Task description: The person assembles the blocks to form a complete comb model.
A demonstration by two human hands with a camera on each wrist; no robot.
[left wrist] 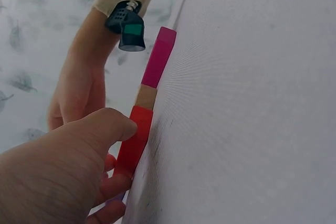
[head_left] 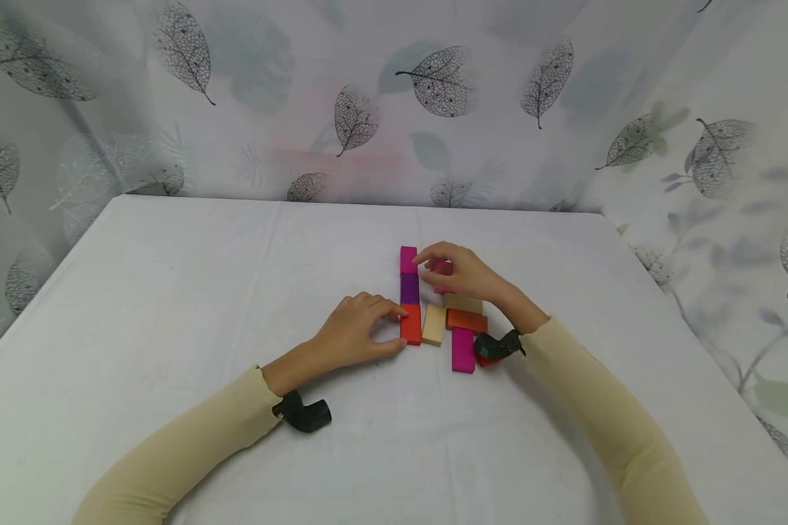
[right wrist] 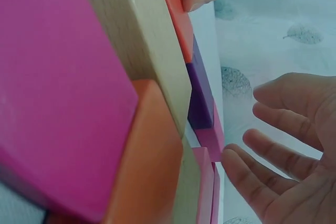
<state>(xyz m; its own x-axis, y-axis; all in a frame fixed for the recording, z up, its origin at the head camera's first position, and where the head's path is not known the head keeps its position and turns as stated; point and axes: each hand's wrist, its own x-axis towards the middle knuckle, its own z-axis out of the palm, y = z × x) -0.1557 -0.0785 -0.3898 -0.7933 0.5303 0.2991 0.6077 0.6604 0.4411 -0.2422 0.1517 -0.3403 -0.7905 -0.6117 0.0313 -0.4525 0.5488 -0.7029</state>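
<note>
My left hand (head_left: 349, 334) pinches a red-orange wooden block (head_left: 411, 326) between thumb and fingers, low on the white table. In the left wrist view the thumb lies at one end of that block and the fingertips at the other. Beyond it, in one line, come a purple block (head_left: 410, 289) and a pink block (head_left: 408, 259). Beside these two hovers my right hand (head_left: 468, 271), fingers apart and holding nothing; the right wrist view has its fingertips close to the pink block's end. A plain wood block (head_left: 434, 325) stands slightly tilted beside the red-orange one.
Right of the line sit an orange block (head_left: 467, 321), another plain wood block (head_left: 463, 302) and a magenta block (head_left: 462, 351). A red block (head_left: 488, 361) is partly hidden by the right wrist camera (head_left: 497, 345). More pink shows under my right hand. A leaf-patterned curtain (head_left: 381, 80) hangs behind.
</note>
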